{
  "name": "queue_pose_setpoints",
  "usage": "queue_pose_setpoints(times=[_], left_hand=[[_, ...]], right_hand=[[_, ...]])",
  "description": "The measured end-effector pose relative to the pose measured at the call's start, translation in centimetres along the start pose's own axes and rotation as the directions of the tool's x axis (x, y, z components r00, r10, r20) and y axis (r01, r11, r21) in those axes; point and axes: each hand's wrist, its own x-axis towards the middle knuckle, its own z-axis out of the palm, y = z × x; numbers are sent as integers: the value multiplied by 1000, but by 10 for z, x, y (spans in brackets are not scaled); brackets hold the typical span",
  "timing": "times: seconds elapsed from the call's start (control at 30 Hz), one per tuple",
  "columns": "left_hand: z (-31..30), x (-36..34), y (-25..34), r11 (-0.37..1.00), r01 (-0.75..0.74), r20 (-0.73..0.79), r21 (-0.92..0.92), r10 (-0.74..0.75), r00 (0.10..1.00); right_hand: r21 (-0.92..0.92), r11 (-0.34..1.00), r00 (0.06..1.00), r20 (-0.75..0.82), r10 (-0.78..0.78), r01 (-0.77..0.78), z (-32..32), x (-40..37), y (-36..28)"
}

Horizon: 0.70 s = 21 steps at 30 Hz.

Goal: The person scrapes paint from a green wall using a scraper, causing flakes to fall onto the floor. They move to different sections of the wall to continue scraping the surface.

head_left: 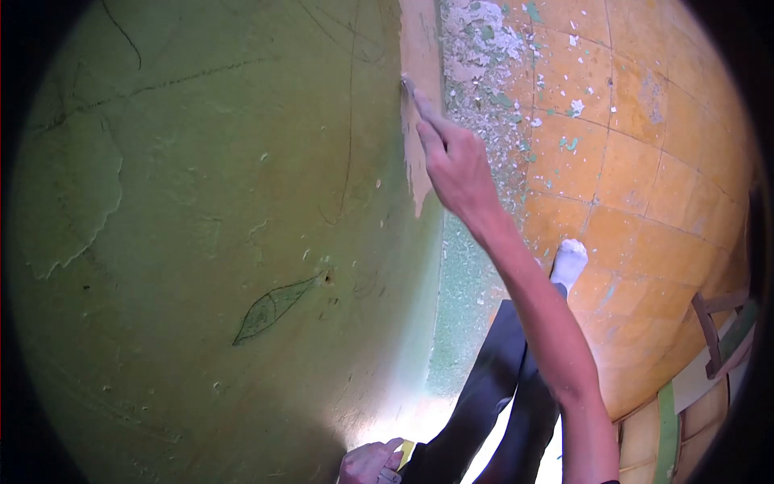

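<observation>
My right hand [459,161] is closed around the handle of a narrow scraper [421,103], its tip touching the green wall [201,185] at the edge of a bare, pinkish scraped strip [423,48]. Flakes of green and white paint [488,105] lie thickly along the foot of the wall beside this hand. At the bottom edge, my left hand [375,464] has its fingers curled round something with yellow and grey parts, mostly cut off and too unclear to name.
An orange tiled floor [637,169] with scattered chips spans the right side. My dark-trousered legs [492,379] and one white sock [570,260] show below my right arm. A brown wooden frame [709,335] stands at the lower right. Bright light falls at the bottom.
</observation>
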Motion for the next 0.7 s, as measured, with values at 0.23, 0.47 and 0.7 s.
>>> queue_pose_setpoints(times=[0.23,0.47,0.7], left_hand=[[2,4,0,998,-50,-4,47,50,999],[2,9,6,999,-39,-13,7,39,999],[3,2,0,998,-61,-1,-1,61,998]], right_hand=[[-113,993,997,-60,-39,32,-1,81,-9],[-159,981,994,18,-106,107,-18,42,-14],[-59,996,993,-92,-79,74,4,32,-13]])
